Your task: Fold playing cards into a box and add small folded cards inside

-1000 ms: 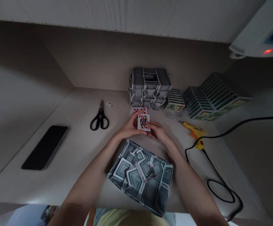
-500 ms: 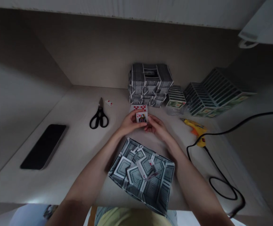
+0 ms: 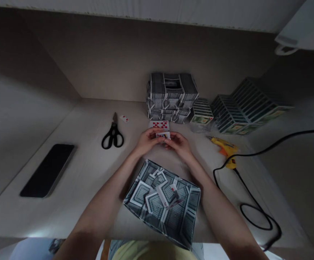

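Note:
Between my two hands is a playing card (image 3: 163,135) with a picture face, tilted so that only its upper part shows. My left hand (image 3: 147,141) grips its left side, and my right hand (image 3: 179,143) closes on its right side with the thumb near the lower edge. Just beyond the fingers a card with red hearts (image 3: 159,124) lies face up on the table. Nearer to me, between my forearms, sits an open tray made of cards (image 3: 196,202), with several loose cards (image 3: 142,193) inside.
Black-handled scissors (image 3: 113,135), a small card scrap (image 3: 124,118) and a phone (image 3: 47,170) lie to the left. A box built of cards (image 3: 173,95) stands at the back. On the right are folded-card stacks (image 3: 230,113) and a yellow glue gun (image 3: 226,147) with a looping black cord (image 3: 250,186).
The held card has tipped, so less of its face shows now. My right thumb has come across to its lower edge. The view has shifted slightly.

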Demonstrator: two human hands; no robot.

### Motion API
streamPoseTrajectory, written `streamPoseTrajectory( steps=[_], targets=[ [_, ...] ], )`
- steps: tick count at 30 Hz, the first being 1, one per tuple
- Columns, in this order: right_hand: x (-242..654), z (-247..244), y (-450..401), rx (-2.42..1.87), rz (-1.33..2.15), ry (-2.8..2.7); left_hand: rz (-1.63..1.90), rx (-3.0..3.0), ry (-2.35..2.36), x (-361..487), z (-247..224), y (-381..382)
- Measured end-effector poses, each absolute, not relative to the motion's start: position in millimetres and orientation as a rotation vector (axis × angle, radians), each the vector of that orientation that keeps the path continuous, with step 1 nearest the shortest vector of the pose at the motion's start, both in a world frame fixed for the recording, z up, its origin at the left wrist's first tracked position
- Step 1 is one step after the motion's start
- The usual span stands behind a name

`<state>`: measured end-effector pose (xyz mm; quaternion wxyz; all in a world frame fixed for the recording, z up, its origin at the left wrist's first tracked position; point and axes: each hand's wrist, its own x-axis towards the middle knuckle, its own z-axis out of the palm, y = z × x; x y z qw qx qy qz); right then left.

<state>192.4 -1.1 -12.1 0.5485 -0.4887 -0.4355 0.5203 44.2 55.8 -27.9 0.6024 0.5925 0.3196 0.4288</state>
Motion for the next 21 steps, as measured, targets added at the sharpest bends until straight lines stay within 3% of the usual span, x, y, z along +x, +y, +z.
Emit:
streamPoseTrajectory(
  steps=[17, 21],
  targets=[
    [193, -31, 3, -1.234, 0.825, -1.27, 0.965, 1.357, 0.687, 45, -29, 55],
    [195, -34, 5, -1.231, 0.901, -1.24, 0.98, 1.346, 0.733, 46, -29, 55]
  ],
)
